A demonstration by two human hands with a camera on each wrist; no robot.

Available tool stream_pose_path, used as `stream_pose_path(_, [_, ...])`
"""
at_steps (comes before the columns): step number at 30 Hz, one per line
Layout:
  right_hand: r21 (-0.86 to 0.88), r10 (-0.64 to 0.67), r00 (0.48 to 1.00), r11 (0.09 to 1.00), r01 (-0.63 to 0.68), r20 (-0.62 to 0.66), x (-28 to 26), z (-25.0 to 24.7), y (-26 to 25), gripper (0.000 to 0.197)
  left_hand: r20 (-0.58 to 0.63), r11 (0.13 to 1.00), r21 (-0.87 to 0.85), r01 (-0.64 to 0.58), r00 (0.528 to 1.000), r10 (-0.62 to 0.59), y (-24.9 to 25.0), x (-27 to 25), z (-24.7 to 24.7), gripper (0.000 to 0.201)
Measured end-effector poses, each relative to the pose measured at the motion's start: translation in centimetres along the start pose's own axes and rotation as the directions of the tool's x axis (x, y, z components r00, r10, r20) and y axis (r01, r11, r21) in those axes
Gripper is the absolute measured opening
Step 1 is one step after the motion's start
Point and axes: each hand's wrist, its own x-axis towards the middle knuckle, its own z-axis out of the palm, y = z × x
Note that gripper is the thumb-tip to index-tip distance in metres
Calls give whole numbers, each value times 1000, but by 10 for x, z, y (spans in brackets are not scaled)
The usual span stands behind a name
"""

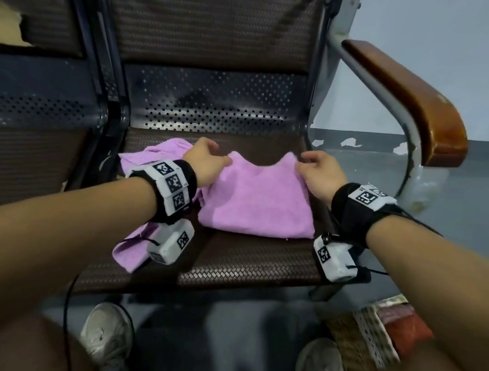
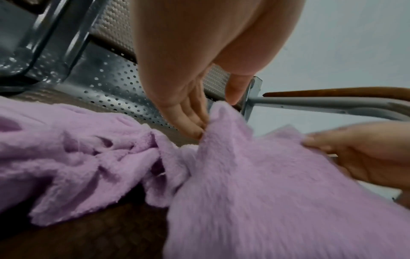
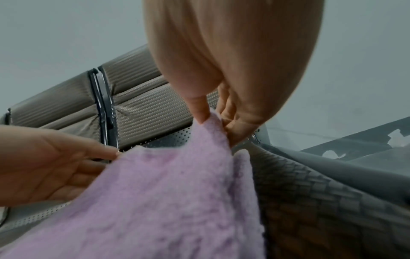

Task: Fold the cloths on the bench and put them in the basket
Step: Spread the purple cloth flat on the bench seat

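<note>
A lilac fleece cloth (image 1: 258, 199) lies on the brown woven bench seat (image 1: 246, 265), its far edge lifted at both corners. My left hand (image 1: 209, 158) pinches the far left corner (image 2: 218, 112) between thumb and fingers. My right hand (image 1: 318, 171) pinches the far right corner (image 3: 210, 122) the same way. A second lilac cloth (image 1: 131, 245) lies crumpled to the left, partly under my left wrist, seen bunched up in the left wrist view (image 2: 77, 149). A woven basket (image 1: 363, 336) with red lining stands on the floor at the lower right.
The bench has a perforated metal back (image 1: 216, 102) and a wooden armrest (image 1: 415, 95) on a grey frame at the right. A second seat (image 1: 20, 159) adjoins on the left. My shoes (image 1: 107, 334) and grey floor lie below the seat's front edge.
</note>
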Motion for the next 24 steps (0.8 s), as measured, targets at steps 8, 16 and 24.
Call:
stream_pose_path(8, [-472, -281, 853, 736, 485, 439, -44, 6, 5, 47, 525, 799, 403, -446, 828, 198, -36, -39, 5, 82])
stream_pose_path(16, [-578, -290, 867, 654, 488, 405, -57, -9, 8, 17, 329, 711, 521, -472, 880, 343, -45, -42, -2, 11])
stream_pose_path(24, [-93, -80, 948, 989, 114, 309, -62, -30, 14, 22, 176, 991, -9, -130, 976, 130, -37, -36, 2, 25])
